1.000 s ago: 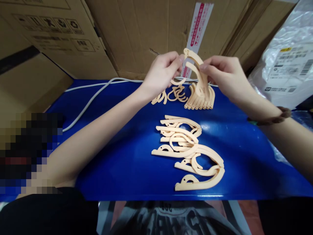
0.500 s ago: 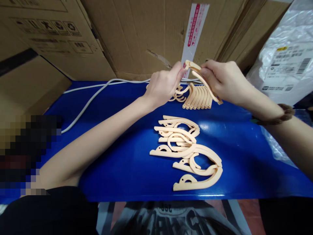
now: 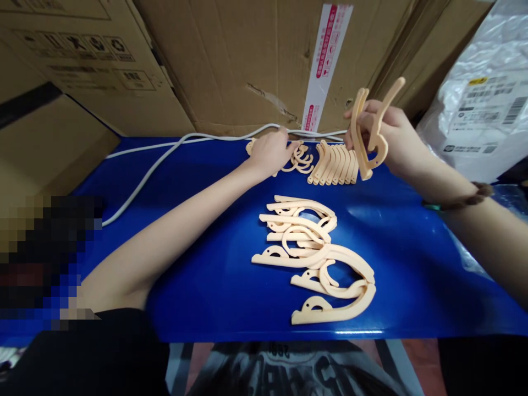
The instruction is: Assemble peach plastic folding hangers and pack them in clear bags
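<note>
My right hand (image 3: 390,129) is closed around a beige plastic hanger arm (image 3: 361,137), raised above the table with a rounded notch piece low on it and a slim curved strip pointing up. My left hand (image 3: 268,153) is down at a loose pile of beige hanger hooks (image 3: 304,159) at the table's back; its thumb and forefinger are apart, while the other fingers are mostly hidden. Beside the pile lies a neat row of several curved hanger arms (image 3: 335,164). Nearer to me, several folded beige hangers (image 3: 350,313) overlap in a line on the blue table.
The blue table (image 3: 214,297) ends at a front edge close to my body. Large cardboard boxes (image 3: 231,60) wall off the back and left. A white cable (image 3: 165,144) runs along the rear. At right stands a plastic-wrapped parcel (image 3: 466,126) with a label.
My left hand has let go of the hanger arm and dropped to the hooks at the back. My right hand has turned the hanger arm upright and holds it slightly farther right.
</note>
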Motion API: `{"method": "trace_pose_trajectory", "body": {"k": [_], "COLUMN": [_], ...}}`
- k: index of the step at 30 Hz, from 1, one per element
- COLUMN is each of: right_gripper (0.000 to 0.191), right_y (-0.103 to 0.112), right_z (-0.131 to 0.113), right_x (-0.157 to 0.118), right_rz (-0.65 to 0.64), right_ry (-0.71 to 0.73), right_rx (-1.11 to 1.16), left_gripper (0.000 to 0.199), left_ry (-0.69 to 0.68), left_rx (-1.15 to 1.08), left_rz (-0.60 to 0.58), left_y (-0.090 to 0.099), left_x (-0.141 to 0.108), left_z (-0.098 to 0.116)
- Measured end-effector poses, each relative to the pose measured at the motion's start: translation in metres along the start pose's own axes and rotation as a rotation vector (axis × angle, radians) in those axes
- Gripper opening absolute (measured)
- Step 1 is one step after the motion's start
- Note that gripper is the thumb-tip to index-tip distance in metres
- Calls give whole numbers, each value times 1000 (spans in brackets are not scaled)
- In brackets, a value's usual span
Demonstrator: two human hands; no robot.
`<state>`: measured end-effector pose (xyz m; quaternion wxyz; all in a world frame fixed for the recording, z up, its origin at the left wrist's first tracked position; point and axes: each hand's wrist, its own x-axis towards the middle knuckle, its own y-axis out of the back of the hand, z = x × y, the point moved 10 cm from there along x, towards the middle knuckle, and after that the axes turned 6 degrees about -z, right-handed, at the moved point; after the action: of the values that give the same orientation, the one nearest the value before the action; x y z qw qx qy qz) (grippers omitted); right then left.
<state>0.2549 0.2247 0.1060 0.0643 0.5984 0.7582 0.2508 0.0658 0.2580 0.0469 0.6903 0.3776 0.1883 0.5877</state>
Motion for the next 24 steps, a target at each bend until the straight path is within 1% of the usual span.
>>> {"method": "trace_pose_trajectory", "body": {"k": [1,2,3,4,5,6,7,8,9,10,11,12,13,14,16,17,19,20,21,22,23,24], "right_gripper": [6,6,8,10,12,15,17,20,20,20,19,16,15,18,23,27,40,44,43,40,35,31], "right_y": [0,2,5,10,15,20,25,29,32,35,36,35,30,23,5,-4,-22,-31,-37,-40,-42,-42], "right_z": [-1,-3,-4,-6,-9,-12,-15,-17,-20,-22,-26,-34,-42,-48,-54,-53,-48,-44,-40,-37,-35,-32], "right_x": [-1,-2,-4,-6,-9,-12,-15,-17,-19,-20,-21,-23,-24,-27,-30,-30,-30,-29,-27,-25,-21,-17], "right_rz": [31,77,134,199,259,313,356,381,385,379,362,335,305,273,200,150,42,-13,-47,-60,-56,-65], "right_ry": [9,25,46,76,112,152,188,214,227,238,252,272,289,301,295,276,240,213,177,143,113,83], "right_rx": [71,128,183,232,268,288,293,280,254,209,125,-37,-260,-503,-903,-1041,-1203,-1273,-1326,-1359,-1351,-1297], "left_gripper": [26,30,33,38,42,42,38,32,25,19,16,14,14,15,17,18,20,20,21,21,21,20], "left_ry": [12,16,19,27,52,75,89,100,109,125,147,168,187,200,200,196,194,188,171,139,93,31], "left_rx": [-31,-99,-201,-337,-500,-661,-807,-932,-1030,-1104,-1153,-1184,-1198,-1197,-1176,-1159,-1096,-1042,-968,-875,-767,-651], "left_rz": [39,40,-6,-109,-245,-382,-465,-496,-479,-422,-356,-304,-271,-262,-311,-352,-415,-415,-381,-317,-228,-136], "left_y": [3,4,1,-7,-19,-29,-34,-34,-31,-26,-21,-17,-14,-14,-17,-20,-27,-30,-29,-26,-20,-12], "left_x": [-2,-6,-9,-13,-19,-26,-33,-37,-39,-40,-39,-40,-40,-41,-43,-45,-48,-49,-48,-47,-46,-45], "left_z": [1,3,7,13,19,27,36,42,45,45,42,40,38,39,45,50,56,57,56,54,53,52]}}
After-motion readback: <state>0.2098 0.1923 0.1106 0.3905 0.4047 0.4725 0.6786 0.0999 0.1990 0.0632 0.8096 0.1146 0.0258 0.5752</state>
